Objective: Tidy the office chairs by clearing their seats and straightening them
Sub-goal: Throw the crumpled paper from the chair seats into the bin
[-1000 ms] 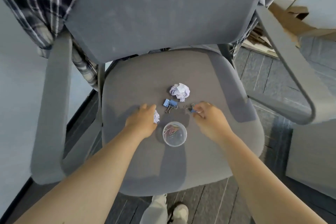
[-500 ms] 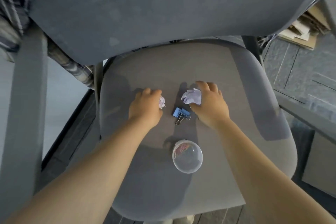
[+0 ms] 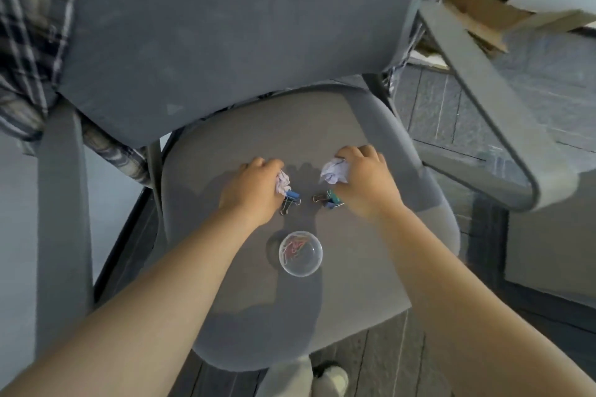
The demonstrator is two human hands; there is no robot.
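Left hand (image 3: 254, 188) gripping paper wad (image 3: 283, 181) plus blue binder clip (image 3: 291, 198); right hand (image 3: 364, 180) clutching crumpled paper (image 3: 333, 172) and clip (image 3: 329, 198). Paperclip cup (image 3: 300, 253) sitting on chair seat (image 3: 371, 267).

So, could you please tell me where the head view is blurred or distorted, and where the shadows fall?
Head view: the wide lens bends the armrest and backrest; the cardboard and plaid cloth near the edges are smeared; both hands' shadows fall on the seat, one darkening the patch beside the clear tub; the left hand and right hand look fairly sharp.
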